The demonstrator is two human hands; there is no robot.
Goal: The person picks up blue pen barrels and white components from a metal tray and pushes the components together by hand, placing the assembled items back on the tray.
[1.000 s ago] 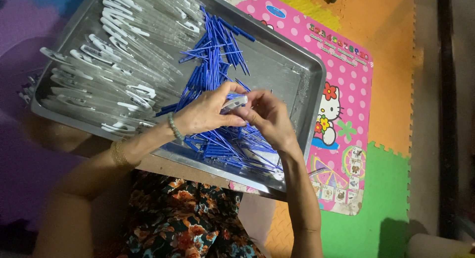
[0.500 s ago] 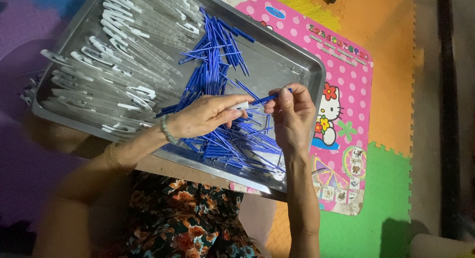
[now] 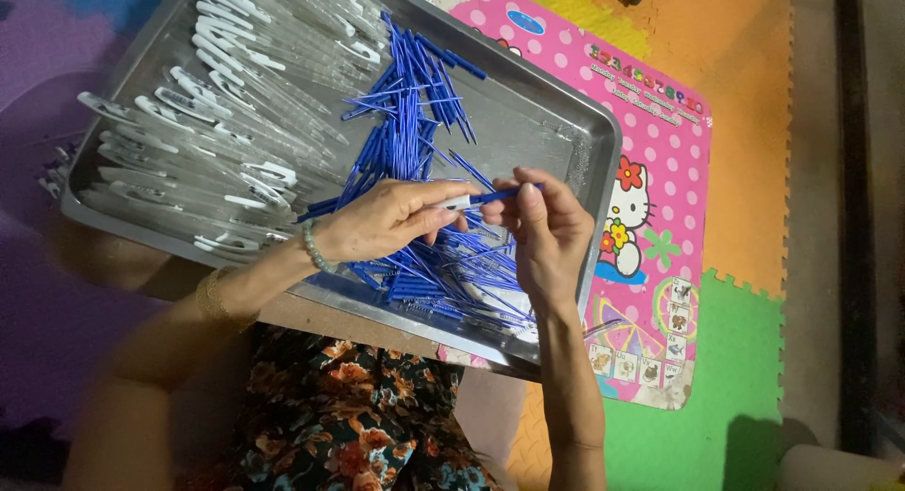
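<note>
Head view: hands now drawn slightly apart over the metal tray (image 3: 575, 123), closer together half a second ago. Left hand (image 3: 382, 222) pinching a clear pen barrel (image 3: 454, 203) between thumb and fingertips. Right hand (image 3: 542, 232) pinching a blue refill (image 3: 500, 194), partly pulled clear of the barrel or only part-seated; cannot tell which. Both parts above the tray's near right corner. Inside the tray: clear barrels with white clips (image 3: 207, 123) heaped at its far left, loose blue refills (image 3: 415, 123) across its middle and near side.
</note>
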